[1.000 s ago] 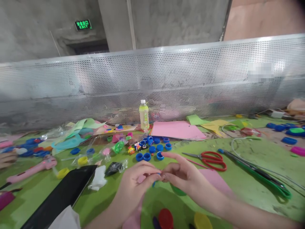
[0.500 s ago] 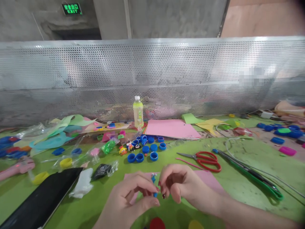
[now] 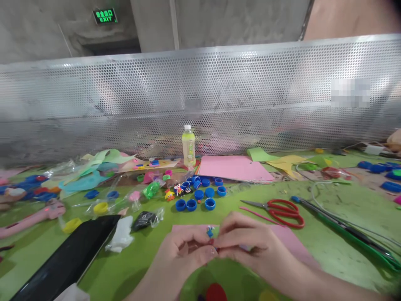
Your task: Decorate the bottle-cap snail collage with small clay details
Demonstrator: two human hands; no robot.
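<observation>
- Small blue figure [image 3: 210,232] w/ a white-and-blue top: up btwn both hands, on the near side of the drink bottle [image 3: 189,148], a bit to its R. Low part hidden by fingers.
- L hand [image 3: 175,255], nearer than the bottle: its grip is a pinch, thumb + finger on the blue figure.
- R hand [image 3: 250,244], nearer than the bottle and off to its R: fingertips bent in at the same spot, by the L hand's tips. Can't tell if its grip pinches the figure too.
- Pink sheet [image 3: 291,242] under the hands, near side of bottle, mostly to its R.
- Red round thing [image 3: 216,292], way nearer than the bottle, a bit R; cut off by the pic edge.
- Blue caps [image 3: 209,204] + tiny toys [image 3: 178,190], just on the near side of the bottle.
- Red scissors [image 3: 286,213] + thin pink stick [image 3: 260,214], R of bottle and nearer. Long tool w/ green handle [image 3: 347,232] further R.
- Black packet [image 3: 144,220], white packet [image 3: 121,235], flat black thing [image 3: 62,259], all L of bottle and nearer. Pink glue gun [image 3: 34,218] far L.
- Pink paper pile [image 3: 233,168], just R of bottle.
- All this is on a green surface [image 3: 125,263]; metal screen w/ holes [image 3: 250,100] behind the bottle.
</observation>
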